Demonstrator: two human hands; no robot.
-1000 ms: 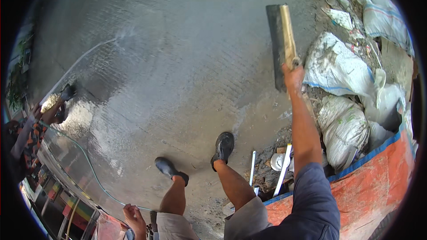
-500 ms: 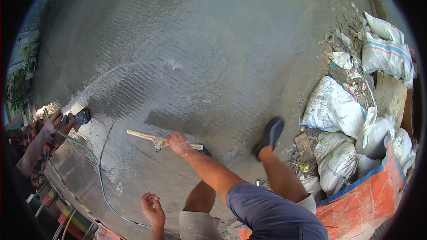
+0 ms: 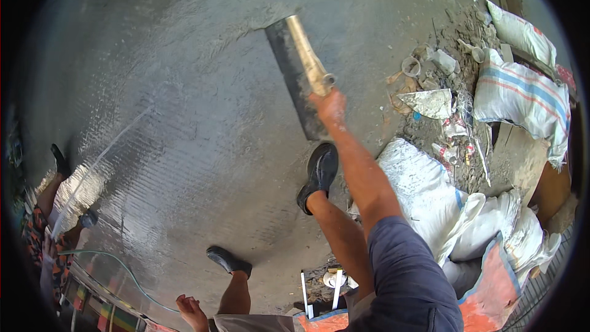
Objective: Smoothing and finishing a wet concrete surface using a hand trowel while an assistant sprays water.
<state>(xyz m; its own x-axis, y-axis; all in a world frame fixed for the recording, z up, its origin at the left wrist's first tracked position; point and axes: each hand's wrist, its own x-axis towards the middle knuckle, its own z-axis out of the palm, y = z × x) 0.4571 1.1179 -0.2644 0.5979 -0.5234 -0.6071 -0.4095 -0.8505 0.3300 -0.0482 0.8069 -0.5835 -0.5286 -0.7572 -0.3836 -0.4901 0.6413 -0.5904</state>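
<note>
My right hand [image 3: 330,109] is closed around one end of a wooden-backed squeegee head [image 3: 312,66] with a wide dark blade. Its long blade lies slanted over the wet grey floor [image 3: 221,166], ahead of my right shoe [image 3: 321,169]. Low in the view, my left hand [image 3: 192,312] hangs near my left leg, its fingers loosely bent and apart, with nothing seen in them. Muddy water covers the floor around the blade.
At far left, another person in patterned clothes [image 3: 38,224] sprays a water stream [image 3: 101,157] from a green hose [image 3: 117,257]. Stuffed white sacks [image 3: 415,181], rubble and plastic litter [image 3: 439,104] line the right. An orange tarp [image 3: 491,289] lies low at right.
My right hand has swung the squeegee head forward and right, turning it from crosswise to lengthwise. I have stepped with my feet. The other person's water stream now lands farther left.
</note>
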